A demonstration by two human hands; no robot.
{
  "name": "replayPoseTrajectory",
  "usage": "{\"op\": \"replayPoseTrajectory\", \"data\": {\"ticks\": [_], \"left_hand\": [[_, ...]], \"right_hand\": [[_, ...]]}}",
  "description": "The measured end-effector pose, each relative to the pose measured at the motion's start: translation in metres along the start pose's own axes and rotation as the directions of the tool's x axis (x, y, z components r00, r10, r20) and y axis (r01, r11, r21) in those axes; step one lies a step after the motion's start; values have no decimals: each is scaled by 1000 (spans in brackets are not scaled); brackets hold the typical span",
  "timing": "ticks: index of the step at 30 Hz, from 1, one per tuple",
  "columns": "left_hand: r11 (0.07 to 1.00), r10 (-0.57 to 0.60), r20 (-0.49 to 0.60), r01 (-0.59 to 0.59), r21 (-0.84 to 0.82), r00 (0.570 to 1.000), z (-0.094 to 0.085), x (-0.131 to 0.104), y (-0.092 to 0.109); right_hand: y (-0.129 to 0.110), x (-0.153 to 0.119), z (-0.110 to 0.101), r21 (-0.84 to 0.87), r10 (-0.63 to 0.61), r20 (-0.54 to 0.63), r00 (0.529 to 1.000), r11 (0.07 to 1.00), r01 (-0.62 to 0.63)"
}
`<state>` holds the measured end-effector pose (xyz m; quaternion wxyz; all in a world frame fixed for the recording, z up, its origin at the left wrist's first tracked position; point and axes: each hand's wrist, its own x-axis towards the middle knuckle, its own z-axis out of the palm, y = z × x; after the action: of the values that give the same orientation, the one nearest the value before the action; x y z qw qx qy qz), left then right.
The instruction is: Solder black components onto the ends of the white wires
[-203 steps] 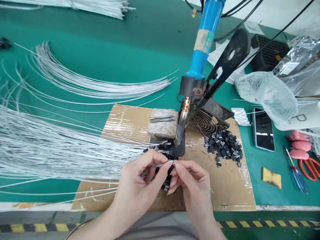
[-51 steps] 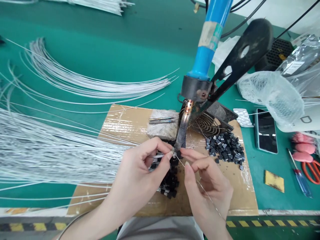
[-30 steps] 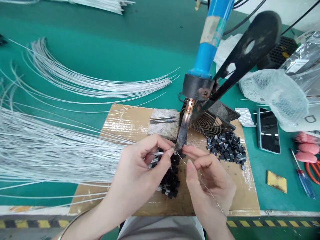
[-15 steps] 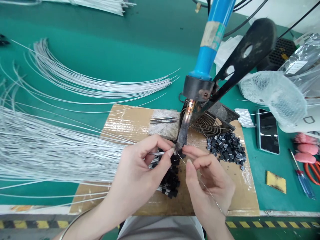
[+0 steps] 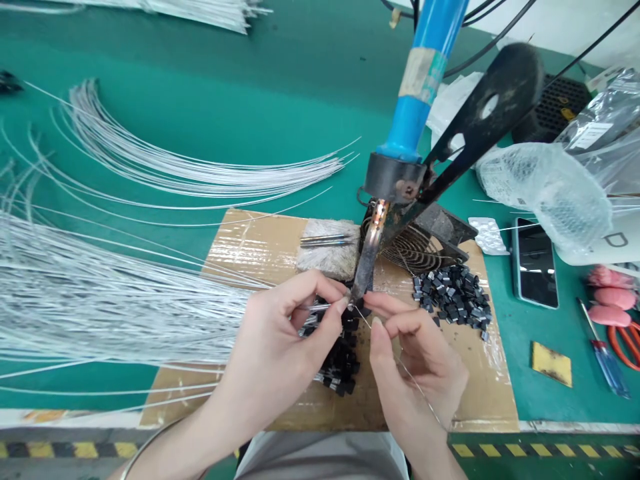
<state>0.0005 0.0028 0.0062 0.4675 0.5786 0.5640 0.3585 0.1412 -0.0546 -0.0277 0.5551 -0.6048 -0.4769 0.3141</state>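
Note:
A blue-handled soldering iron (image 5: 406, 123) hangs tip-down in a black metal bracket (image 5: 493, 113). My left hand (image 5: 290, 333) pinches a white wire (image 5: 318, 308) just left of the iron's tip, its end close to the tip. Between the thumb and fingers of my right hand (image 5: 417, 360) is a thin solder wire (image 5: 417, 387), whose end reaches the tip from the right. Whatever small part sits at the tip is mostly covered by my fingertips. Beneath my hands lies a pile of black connectors (image 5: 343, 360) on wires.
Loose black pieces (image 5: 453, 297) lie on the cardboard (image 5: 250, 240) beside a round fan grille (image 5: 415, 250). White wire bundles (image 5: 115, 293) spread at left. A phone (image 5: 535, 263), yellow sponge (image 5: 552, 364) and screwdriver (image 5: 610, 367) are at right.
My right hand has shifted very slightly left. The bracket's upper end appears slightly lower and further left. Both hands keep their grips at the iron's tip.

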Motion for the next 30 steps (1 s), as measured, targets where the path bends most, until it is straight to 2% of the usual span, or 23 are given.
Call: {"op": "replayPoseTrajectory", "data": {"ticks": [5,16,30], "left_hand": [[1000,0,-10,-1,-24,1000,1,0,2],[1000,3,-6,-3,-17,1000,0,-3,0],[1000,-11,-7,11,-8,1000,1,-1,0]], "right_hand": [[3,1,1,-3,-56,-10,998,998,56],[2,1,1,-9,-81,-5,997,997,81],[0,0,0,-17,-47,-3,999,999,47]]}}
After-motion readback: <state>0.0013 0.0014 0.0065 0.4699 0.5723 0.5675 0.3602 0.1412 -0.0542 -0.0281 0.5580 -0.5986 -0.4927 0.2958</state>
